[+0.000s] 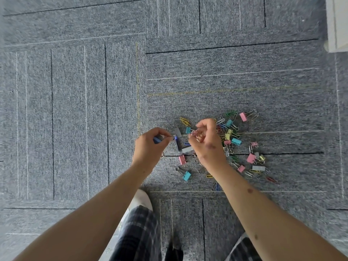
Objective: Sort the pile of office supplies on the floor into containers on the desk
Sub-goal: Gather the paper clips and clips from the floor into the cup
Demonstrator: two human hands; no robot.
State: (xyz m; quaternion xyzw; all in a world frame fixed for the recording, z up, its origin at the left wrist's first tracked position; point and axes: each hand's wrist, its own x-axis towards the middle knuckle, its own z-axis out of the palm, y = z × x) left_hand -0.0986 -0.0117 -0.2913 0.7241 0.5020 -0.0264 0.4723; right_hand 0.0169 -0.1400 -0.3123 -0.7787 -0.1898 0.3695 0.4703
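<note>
Pinching a blue clip (157, 139), left fingers (162, 133) face right fingers (204, 125) clutching clips (197, 136) over pile (230, 135).

Grey carpet tiles (75, 110) are lying in a patchwork, with thin dark, white and yellow lines running across them. A white shoe (142, 199) is poking out from plaid trousers (139, 236). A white furniture edge (337, 23) is showing in the upper right corner.

Trousers (139, 234): dark plaid, pale grey checks — one leg at 6 o'clock, the other at 5.
Shoe (141, 198): white, rounded toe — atop the 6 o'clock leg.
Arms: bare, left hand (150, 147) and right hand (209, 146) alike.
</note>
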